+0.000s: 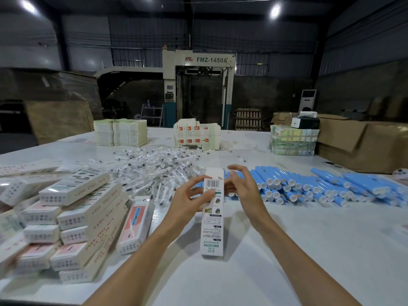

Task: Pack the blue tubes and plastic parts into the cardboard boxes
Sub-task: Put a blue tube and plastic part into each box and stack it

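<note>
Room: a dim warehouse hall with ceiling lamps; a tall pale machine (198, 89) marked FMZ-1450A stands far beyond both hands, with a wooden pallet (248, 119) to its right.
Desk: a wide white desk (309, 250) carries everything; the stretch under and nearer than the hands is bare.
Brown cartons: large brown cartons (362, 144) sit at the desk's far right corner, well beyond the right hand.
Packed boxes: a stack of closed white cardboard boxes (72, 219) lies to the left of the left hand, some showing a pink face.
Blue tubes: a long heap of blue tubes (326, 186) with white caps lies just beyond and to the right of the right hand.
Plastic parts: a loose pile of clear bagged plastic parts (152, 168) spreads beyond the left hand.
Flat packs: bundles of flat folded packaging (121, 132) and printed cartons (196, 134) stand far beyond the hands.
Held box: one narrow white box (212, 215) stands upright between the hands, its bottom end on the desk, a barcode near its top and its top flap raised.
Left hand: the left hand (187, 200) grips the box's upper part, thumb and fingers pinching it at the barcode.
Right hand: the right hand (244, 186) is at the box's top right edge, fingers spread and curved; whether it touches the box I cannot tell.
</note>
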